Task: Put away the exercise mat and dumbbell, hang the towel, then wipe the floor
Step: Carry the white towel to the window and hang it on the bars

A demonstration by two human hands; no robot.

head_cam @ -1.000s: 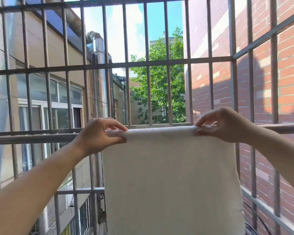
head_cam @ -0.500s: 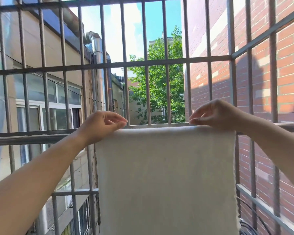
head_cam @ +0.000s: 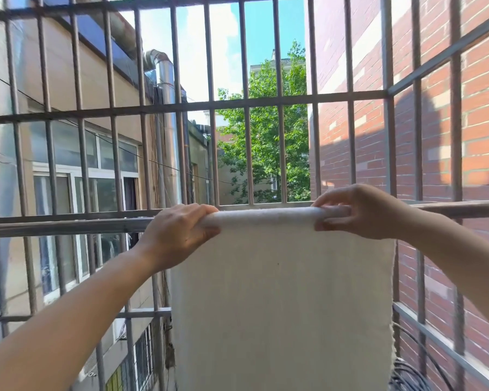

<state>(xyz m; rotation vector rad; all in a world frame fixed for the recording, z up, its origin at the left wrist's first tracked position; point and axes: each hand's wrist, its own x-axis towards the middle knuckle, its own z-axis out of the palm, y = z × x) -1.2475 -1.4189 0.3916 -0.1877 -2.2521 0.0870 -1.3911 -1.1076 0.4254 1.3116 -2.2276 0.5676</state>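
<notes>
Showing the left grip (head_cam: pixel 181 231) and right grip (head_cam: pixel 363 213), lifted in a pinch half a second ago, now clasping the towel (head_cam: pixel 280 292) where it folds over the rail (head_cam: pixel 68 226), near side hanging straight: hanging seems nearly done.

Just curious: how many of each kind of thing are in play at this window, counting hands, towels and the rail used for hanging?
Hands: 2, left hand and right hand, both gripping the towel's top fold
White towel: 1, draped over the rail
Rail: 1
Total: 4
</notes>
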